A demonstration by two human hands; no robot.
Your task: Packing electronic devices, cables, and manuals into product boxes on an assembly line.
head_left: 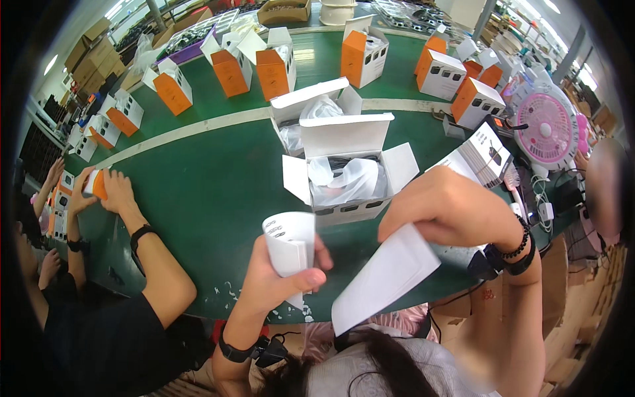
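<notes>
My left hand [263,281] is closed around a curled white leaflet [291,248] with dark print near its top, the thumb across its front. A folded white paper sheet [387,278] hangs tilted from the fingers of my right hand [443,205], whose fingertips are partly hidden. Just beyond both hands stands an open white box [357,210], flaps up, with a clear plastic bag [354,180] and black cable inside. Behind it is a second open white box [311,99] with bagged contents. A stack of printed leaflets [486,155] lies beyond my right hand.
Several orange-and-white boxes [231,71] stand in an arc along the far side of the green table [218,169]. A pink fan [546,126], cables and small items crowd the right side. At the left, another person's hands [119,192] hold an orange-and-white box.
</notes>
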